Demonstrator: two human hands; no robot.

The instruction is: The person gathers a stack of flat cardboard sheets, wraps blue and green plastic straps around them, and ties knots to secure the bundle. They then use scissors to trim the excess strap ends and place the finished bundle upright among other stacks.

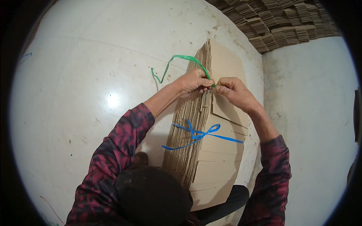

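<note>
Head view, upper centre: left hand [197, 80] and right hand [234, 91] pinch the green strap [191, 58], probably light, soft, slippery; best held close to the cardboard stack [221, 147].

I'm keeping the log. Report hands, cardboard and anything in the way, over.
Left hand and right hand pinching green strap. Cardboard stack beneath them, blue strap tied across it. Nothing seen blocking either hand.

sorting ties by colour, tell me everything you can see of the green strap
The green strap is a narrow, shiny, plastic-looking strip pinched by the left hand and right hand over the cardboard stack. From the left hand, one tail arches up leftward, drops, kinks and ends free; any loop around the stack is hidden.
</note>
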